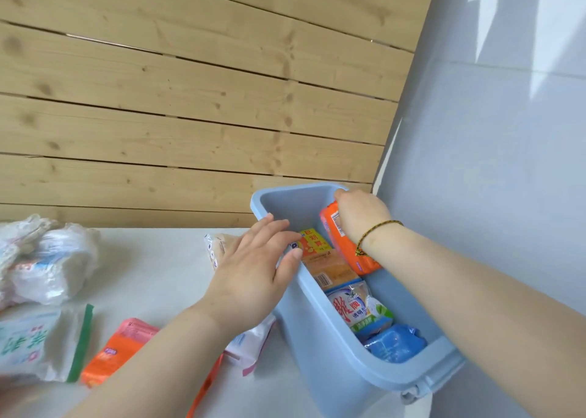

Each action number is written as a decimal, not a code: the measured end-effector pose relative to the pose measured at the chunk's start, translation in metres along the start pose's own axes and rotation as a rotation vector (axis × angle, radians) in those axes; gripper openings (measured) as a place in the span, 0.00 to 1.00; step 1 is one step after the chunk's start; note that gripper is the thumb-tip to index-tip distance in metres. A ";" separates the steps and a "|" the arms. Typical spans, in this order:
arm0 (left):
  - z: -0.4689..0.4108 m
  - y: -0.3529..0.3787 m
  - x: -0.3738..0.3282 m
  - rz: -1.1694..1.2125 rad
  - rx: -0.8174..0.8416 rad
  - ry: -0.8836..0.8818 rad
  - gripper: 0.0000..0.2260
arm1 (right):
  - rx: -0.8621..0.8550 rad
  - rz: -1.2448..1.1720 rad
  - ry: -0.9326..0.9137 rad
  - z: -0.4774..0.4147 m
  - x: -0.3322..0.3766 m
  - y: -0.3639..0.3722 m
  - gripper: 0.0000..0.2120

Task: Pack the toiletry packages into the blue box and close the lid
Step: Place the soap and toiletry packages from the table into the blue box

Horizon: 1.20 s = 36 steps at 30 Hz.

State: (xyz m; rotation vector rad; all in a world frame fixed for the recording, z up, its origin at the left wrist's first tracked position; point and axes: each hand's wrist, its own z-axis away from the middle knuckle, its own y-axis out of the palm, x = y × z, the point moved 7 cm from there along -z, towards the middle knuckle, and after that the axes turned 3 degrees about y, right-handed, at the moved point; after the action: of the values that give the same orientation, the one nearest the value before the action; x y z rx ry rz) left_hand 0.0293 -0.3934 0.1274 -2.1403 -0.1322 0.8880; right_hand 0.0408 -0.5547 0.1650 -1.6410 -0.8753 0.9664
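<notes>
The white table (158, 268) carries the blue box (333, 370) at its right edge, open-topped, with no lid in view. Crumpled white plastic bags (54, 259) lie at the left edge. The left hand (253, 275) rests flat, fingers straight, on the box's left rim and seems to steady it. The right hand (361, 217) curls round the upper end of an orange package (352, 252) that stands tilted at the box's far right corner, partly inside. Below it a yellow pack (312, 243), a tan pack (329, 270), a white-and-green soap pack (358, 309) and a blue pack (393, 343) lie in a row along the box floor. A white pack with a green strip (38, 344), an orange-pink pouch (117, 351) and a white-pink pack (250, 341) wait near the table's front edge. The orange package looks light, soft and film-wrapped, probably slippery; a grip across its narrow end, as now, should hold without crushing it.
</notes>
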 end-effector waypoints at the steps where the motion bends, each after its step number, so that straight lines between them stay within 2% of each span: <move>1: 0.000 0.001 0.001 0.000 0.004 0.002 0.16 | -0.001 0.007 -0.018 -0.003 0.003 0.003 0.16; 7: 0.000 0.004 0.003 0.013 0.027 -0.008 0.16 | 0.097 0.007 -0.082 -0.007 0.017 0.028 0.15; 10: 0.002 0.005 0.005 0.019 0.044 -0.010 0.16 | 0.156 -0.016 -0.091 0.000 0.015 0.027 0.19; 13: 0.001 0.005 0.004 0.025 0.049 -0.008 0.16 | 0.312 0.073 -0.118 0.009 0.009 0.033 0.20; 16: 0.001 0.004 0.002 0.017 0.045 -0.008 0.21 | 0.471 0.131 -0.120 0.018 0.005 0.042 0.30; 17: 0.001 0.004 0.001 0.005 0.043 -0.011 0.22 | 0.511 0.146 -0.125 0.019 0.005 0.044 0.30; 20: 0.001 0.004 0.002 0.006 0.049 -0.029 0.18 | 0.568 0.112 -0.132 0.017 0.013 0.051 0.25; 26: 0.001 0.006 0.003 0.034 0.059 -0.041 0.25 | 0.591 -0.015 -0.097 0.010 0.019 0.067 0.18; 31: 0.001 0.006 0.003 0.037 0.068 -0.035 0.25 | 0.588 -0.115 -0.050 0.013 -0.006 0.051 0.19; 36: 0.001 0.006 0.005 0.041 0.057 -0.033 0.25 | 0.764 -0.054 -0.075 0.033 -0.016 0.061 0.20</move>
State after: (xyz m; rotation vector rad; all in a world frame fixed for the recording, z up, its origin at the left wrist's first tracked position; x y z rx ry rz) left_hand 0.0309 -0.3948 0.1204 -2.0831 -0.0793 0.9396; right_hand 0.0097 -0.5705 0.1026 -0.9271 -0.4934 1.1451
